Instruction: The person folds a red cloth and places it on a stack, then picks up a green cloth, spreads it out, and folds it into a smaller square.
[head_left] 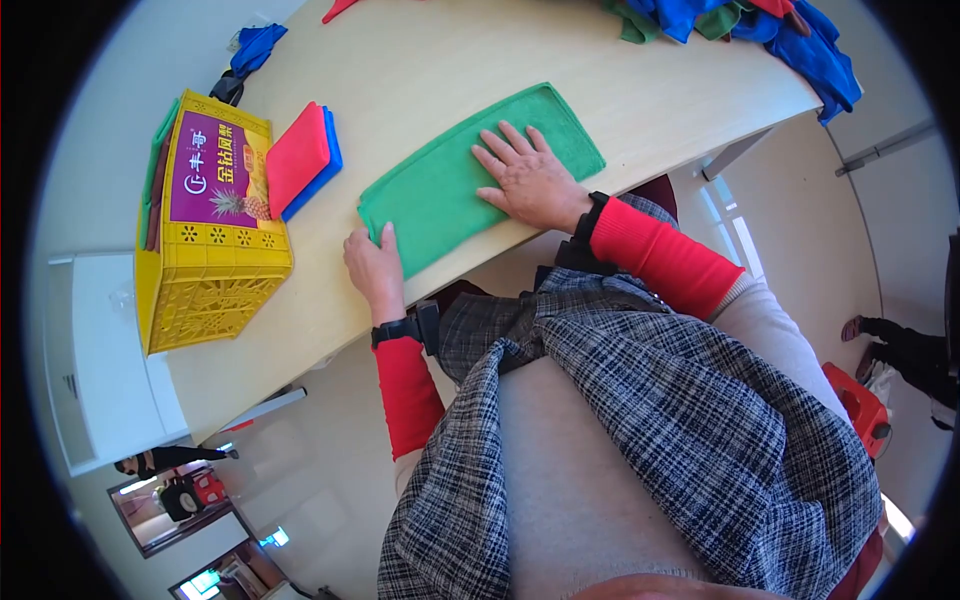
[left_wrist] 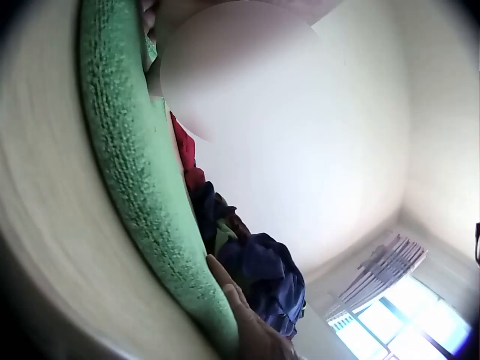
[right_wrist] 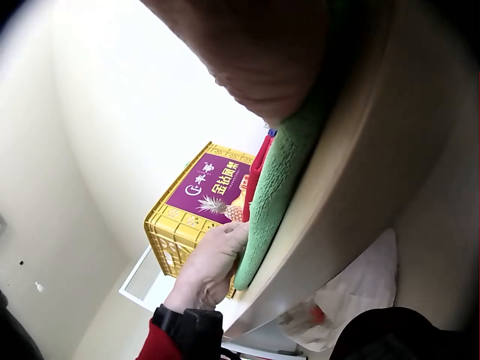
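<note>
A folded green cloth [head_left: 440, 190] lies flat on the table, its layered edges showing along the far side. On its right half my right hand [head_left: 530, 180] rests palm down with the fingers spread. At the cloth's near left corner, my left hand [head_left: 375, 268] has its thumb on the fabric and its other fingers beside the edge. The right wrist view shows the left hand [right_wrist: 214, 262] touching the end of the thick green cloth [right_wrist: 274, 191]. In the left wrist view, the right hand [left_wrist: 251, 322] is against the far part of the cloth [left_wrist: 142, 172].
A yellow crate [head_left: 215, 290] with a purple label stands at the left, cloths over its far side. Folded red [head_left: 298, 160] and blue cloths lean against it. Loose cloths [head_left: 680, 15] are heaped at the table's far right. People stand in the background.
</note>
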